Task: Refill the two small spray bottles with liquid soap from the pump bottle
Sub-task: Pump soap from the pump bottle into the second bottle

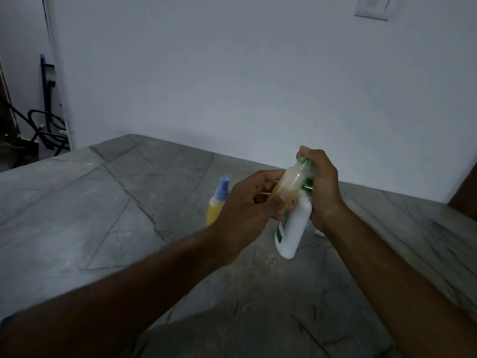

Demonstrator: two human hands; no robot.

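My left hand (247, 202) grips a small clear spray bottle (289, 183) partly filled with yellow soap, tilted with its open mouth against the green pump head (308, 166). My right hand (321, 182) is curled over that pump head on top of the white pump bottle (294, 228), which leans on the grey stone counter (103, 202). A second small spray bottle (216, 205), full of yellow soap and fitted with a blue spray cap, stands upright on the counter just left of my left hand.
Small wet drops (269, 260) lie on the counter in front of the pump bottle. A white wall (232, 73) backs the counter. A dark stand with cables (47, 120) sits on the floor at far left.
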